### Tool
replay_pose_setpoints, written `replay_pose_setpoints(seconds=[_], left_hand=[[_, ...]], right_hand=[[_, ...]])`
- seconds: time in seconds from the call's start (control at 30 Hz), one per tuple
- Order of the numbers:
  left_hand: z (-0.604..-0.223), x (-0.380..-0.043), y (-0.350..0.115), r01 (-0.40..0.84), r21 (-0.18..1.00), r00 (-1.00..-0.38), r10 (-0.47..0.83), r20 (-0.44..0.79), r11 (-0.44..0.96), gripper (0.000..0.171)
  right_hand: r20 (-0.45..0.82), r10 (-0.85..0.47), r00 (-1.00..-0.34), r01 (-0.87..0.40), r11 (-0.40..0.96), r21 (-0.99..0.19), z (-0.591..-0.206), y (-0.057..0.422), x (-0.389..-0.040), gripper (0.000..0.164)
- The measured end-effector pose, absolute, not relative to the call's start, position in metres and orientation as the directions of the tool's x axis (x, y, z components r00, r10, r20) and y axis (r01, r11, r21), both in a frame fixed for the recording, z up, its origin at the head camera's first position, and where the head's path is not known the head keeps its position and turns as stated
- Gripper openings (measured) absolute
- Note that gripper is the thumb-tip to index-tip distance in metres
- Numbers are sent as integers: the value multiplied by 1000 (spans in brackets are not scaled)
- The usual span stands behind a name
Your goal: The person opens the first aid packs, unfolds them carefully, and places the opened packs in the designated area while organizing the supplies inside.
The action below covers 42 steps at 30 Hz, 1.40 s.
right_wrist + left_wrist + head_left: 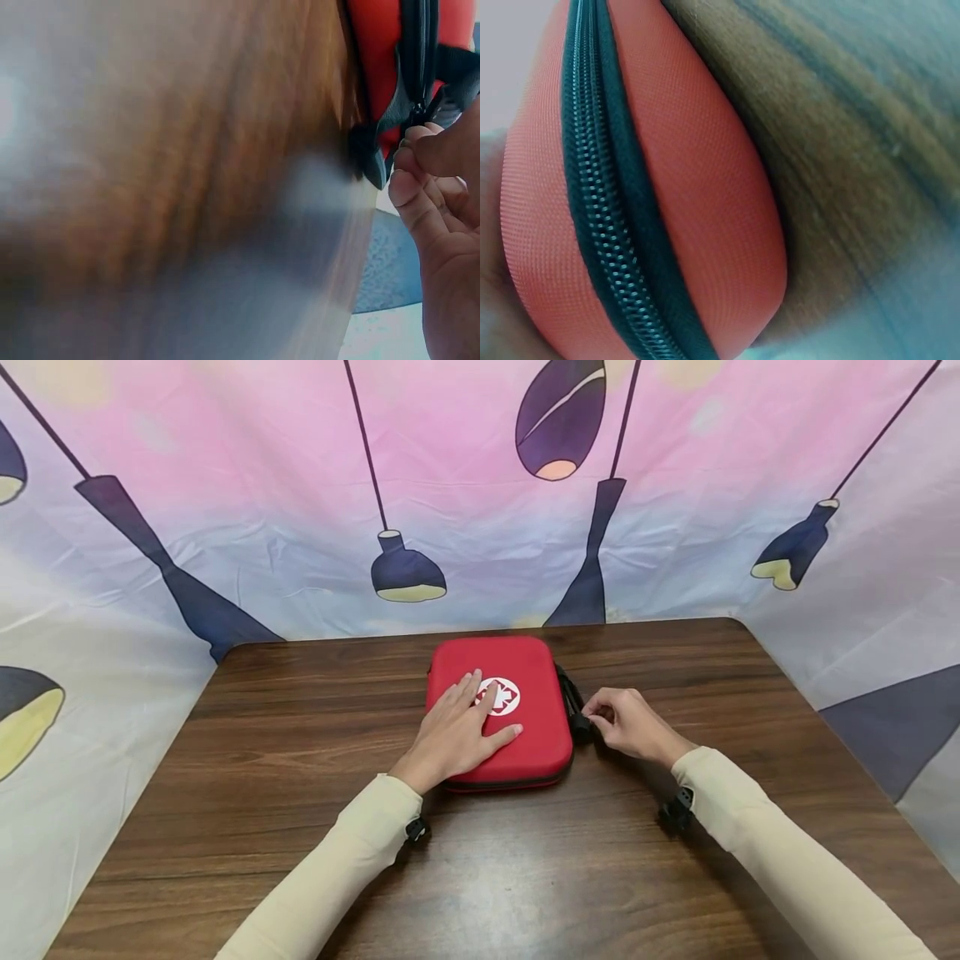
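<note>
A red hard-shell zip case [528, 664] with a white round emblem lies flat on the wooden table. My left hand [453, 731] rests on its lid, palm down with fingers spread, partly covering the emblem. Along the side of the case runs a black zipper [604, 202], its teeth closed in the stretch seen by the left wrist. At the right side, my right hand [633, 722] pinches the zipper pull between thumb and fingers, just below the slider [418, 112]. Those fingertips hide most of the pull. A black carry strap [567, 689] hangs beside them.
The dark wooden table [300, 735] extends around the case on all sides. Behind it hangs a printed cloth [465, 468] with painted lamps. Black wrist cameras sit under both cuffs, the right one [677, 810] close to the tabletop.
</note>
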<state>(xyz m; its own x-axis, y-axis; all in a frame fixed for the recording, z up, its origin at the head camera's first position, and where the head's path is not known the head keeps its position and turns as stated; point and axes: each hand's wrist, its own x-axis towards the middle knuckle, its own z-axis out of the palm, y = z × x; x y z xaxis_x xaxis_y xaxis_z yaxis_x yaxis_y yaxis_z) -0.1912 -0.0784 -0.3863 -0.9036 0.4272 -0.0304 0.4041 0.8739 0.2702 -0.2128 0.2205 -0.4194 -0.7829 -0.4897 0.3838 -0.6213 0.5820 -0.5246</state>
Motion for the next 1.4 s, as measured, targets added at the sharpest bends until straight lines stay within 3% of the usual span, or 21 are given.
replay_pose_setpoints(seconds=[0.6, 0.93, 1.17, 1.4], left_hand=[[-388, -192, -78, 403, 266, -905, 425, -28, 876, 84], [-387, -192, -77, 396, 273, -907, 420, -30, 876, 84], [-386, -193, -78, 393, 273, -909, 415, -24, 878, 84], [-387, -193, -77, 398, 279, -907, 421, -23, 874, 84]], right_hand=[[372, -481, -794, -601, 534, -595, -419, 216, -154, 18], [353, -370, -859, -511, 589, -626, -420, 191, -119, 13], [388, -304, -870, -491, 606, -626, -422, 177, -107, 14], [386, -338, -858, -512, 616, -598, -421, 168, -103, 14]])
